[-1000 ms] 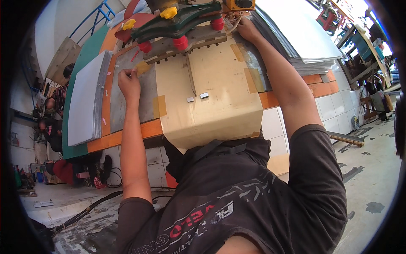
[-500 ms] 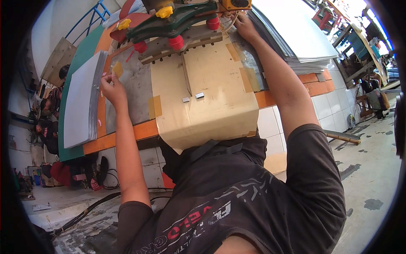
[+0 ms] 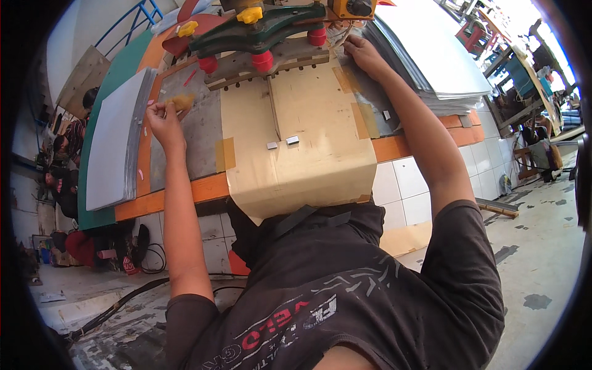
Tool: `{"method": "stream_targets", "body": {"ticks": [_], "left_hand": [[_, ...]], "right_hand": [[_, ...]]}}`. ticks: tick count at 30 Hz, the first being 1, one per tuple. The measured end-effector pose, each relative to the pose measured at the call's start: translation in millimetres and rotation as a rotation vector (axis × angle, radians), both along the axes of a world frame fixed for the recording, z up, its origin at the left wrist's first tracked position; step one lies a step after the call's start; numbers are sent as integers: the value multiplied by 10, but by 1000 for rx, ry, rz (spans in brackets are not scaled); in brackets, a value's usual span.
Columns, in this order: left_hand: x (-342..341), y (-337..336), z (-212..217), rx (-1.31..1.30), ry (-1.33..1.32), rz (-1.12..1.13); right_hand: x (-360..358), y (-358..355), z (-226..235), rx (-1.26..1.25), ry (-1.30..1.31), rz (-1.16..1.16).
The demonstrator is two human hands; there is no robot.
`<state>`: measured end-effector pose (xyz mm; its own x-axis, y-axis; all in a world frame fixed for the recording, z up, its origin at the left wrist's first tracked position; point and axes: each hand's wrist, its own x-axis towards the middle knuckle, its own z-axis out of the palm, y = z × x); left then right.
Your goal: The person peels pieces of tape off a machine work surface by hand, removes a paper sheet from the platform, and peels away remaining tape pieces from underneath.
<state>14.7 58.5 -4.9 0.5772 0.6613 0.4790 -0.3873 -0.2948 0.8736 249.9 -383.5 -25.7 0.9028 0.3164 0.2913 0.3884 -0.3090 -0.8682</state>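
Note:
My left hand (image 3: 165, 125) is pinched on a small, thin yellow-tan piece (image 3: 182, 101), blurred at its edges, above the grey plate (image 3: 196, 140) on the left. Far right, my right hand (image 3: 366, 58) has its fingers curled in beside the thin cables (image 3: 343, 37); whether anything lies in them is hidden. Between my hands a tan sheet (image 3: 320, 111) is taped down over the work surface and droops over the front edge. Two small pale blocks (image 3: 292, 140) sit on it. Beyond them stands a green metal press head (image 3: 259, 37) with red feet (image 3: 261, 61) and yellow knobs (image 3: 250, 15).
A stack of pale sheets (image 3: 114, 142) leans along the left side on a green mat (image 3: 92, 213). Another thick stack of white sheets (image 3: 431, 55) stands to the right. An orange table edge (image 3: 179, 196) runs along the front. Several people sit on the far left.
My left hand has lifted slightly and the yellow-tan piece has swung to point rightward. My right hand has drawn a little back from the cables, toward me. The view has shifted slightly.

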Motion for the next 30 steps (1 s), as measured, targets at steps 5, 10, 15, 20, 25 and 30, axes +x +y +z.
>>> {"method": "stream_targets", "body": {"ticks": [5,10,15,20,25,30], "left_hand": [[-42,-97,71,-2,45,-15],[-35,-11,7,-30,126,-104],[-4,-27,-15,91,255,-47],[31,-16,-28,150,208,-24],[41,-22,-17,172,198,-32],[15,-79,29,82,206,-56]], "right_hand": [[-449,-144,211,8,73,36],[-770,-240,348,-209,-312,30],[-1000,-277,591,-451,-242,133],[-1109,-270,670,-563,-272,270],[-1140,-266,646,-568,-216,346],[-1170,-227,646,-592,-157,320]]}}
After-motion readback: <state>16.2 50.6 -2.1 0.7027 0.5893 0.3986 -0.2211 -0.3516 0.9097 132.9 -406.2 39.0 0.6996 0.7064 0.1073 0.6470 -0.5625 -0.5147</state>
